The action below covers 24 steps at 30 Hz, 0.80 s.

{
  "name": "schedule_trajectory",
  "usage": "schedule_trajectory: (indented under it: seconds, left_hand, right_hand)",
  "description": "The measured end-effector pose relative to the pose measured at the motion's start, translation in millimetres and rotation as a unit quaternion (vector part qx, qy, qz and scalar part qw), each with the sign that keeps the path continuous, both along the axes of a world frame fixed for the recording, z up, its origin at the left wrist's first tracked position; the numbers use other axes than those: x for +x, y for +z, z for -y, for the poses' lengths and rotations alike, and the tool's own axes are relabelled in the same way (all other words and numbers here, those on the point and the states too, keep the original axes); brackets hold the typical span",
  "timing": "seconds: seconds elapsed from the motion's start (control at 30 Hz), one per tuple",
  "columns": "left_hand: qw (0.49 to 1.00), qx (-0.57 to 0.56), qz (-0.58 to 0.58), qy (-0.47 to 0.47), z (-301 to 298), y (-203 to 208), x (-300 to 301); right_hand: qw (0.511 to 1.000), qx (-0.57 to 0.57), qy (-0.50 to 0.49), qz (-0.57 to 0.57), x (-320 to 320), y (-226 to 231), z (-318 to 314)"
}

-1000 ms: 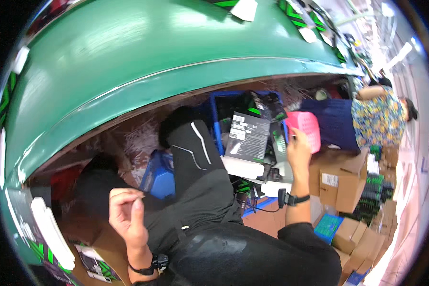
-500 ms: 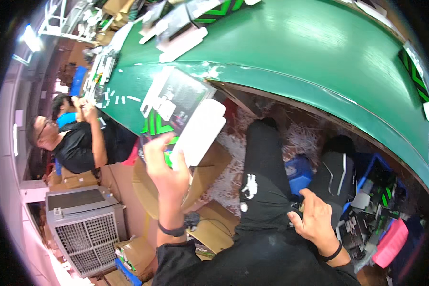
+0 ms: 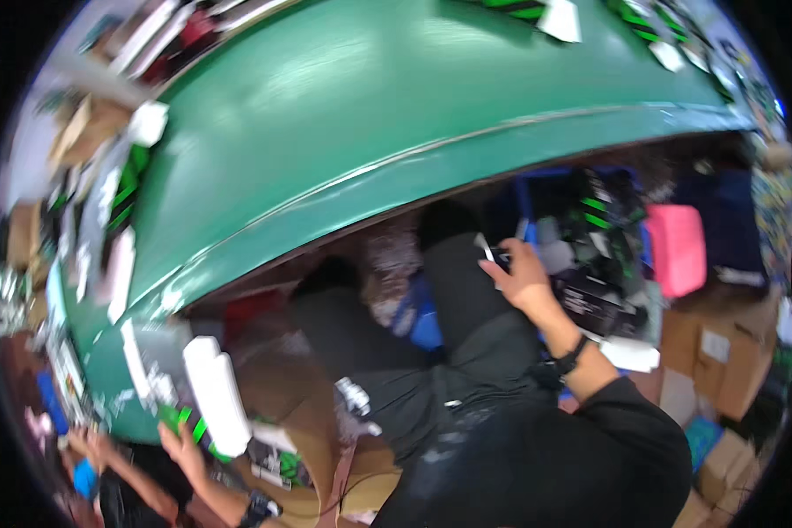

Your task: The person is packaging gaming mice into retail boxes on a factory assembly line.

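Note:
My left hand point(image 3: 185, 455) is at the lower left, beside the near end of a black box point(image 3: 167, 350) with green stripes and long white flaps. Its fingers look apart, though blurred, and whether they touch the box is unclear. The box leans at the left corner of the green table point(image 3: 343, 106). Above my right knee, my right hand point(image 3: 526, 283) pinches a small black object point(image 3: 502, 257) with a thin pale strip sticking up from it. The fingers partly cover that object, so its kind does not show.
Under the table at right, a blue crate point(image 3: 620, 180) holds several black and green packages. A pink block-shaped thing point(image 3: 676, 251) and a cardboard box point(image 3: 722, 356) stand beyond it. Striped packages point(image 3: 128, 198) lie along the table's left edge. A co-worker's arm point(image 3: 132, 480) shows at lower left.
The view has swung to the right, so the table corner and striped box now appear lower left. My right hand has moved forward from my lap toward the crate, still holding the small black object.

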<state>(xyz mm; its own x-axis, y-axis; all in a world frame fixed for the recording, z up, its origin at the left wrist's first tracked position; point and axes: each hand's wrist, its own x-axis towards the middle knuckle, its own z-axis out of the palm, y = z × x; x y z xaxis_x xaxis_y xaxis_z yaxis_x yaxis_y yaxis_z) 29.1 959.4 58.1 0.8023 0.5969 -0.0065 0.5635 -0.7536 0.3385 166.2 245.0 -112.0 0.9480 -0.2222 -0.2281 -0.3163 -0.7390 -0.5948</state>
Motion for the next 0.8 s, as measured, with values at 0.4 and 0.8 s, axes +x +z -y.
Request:
schedule_trajectory:
  seconds: [0.4,0.8]
  left_hand:
    - [0.996,0.056,-0.072,0.011,-11,-24,7]
    - [0.995,0.079,-0.066,0.013,-17,-32,8]
  right_hand:
    - [0.981,-0.075,-0.002,-0.178,-8,-100,59]
    - [0.929,-0.251,0.108,-0.250,-25,-179,54]
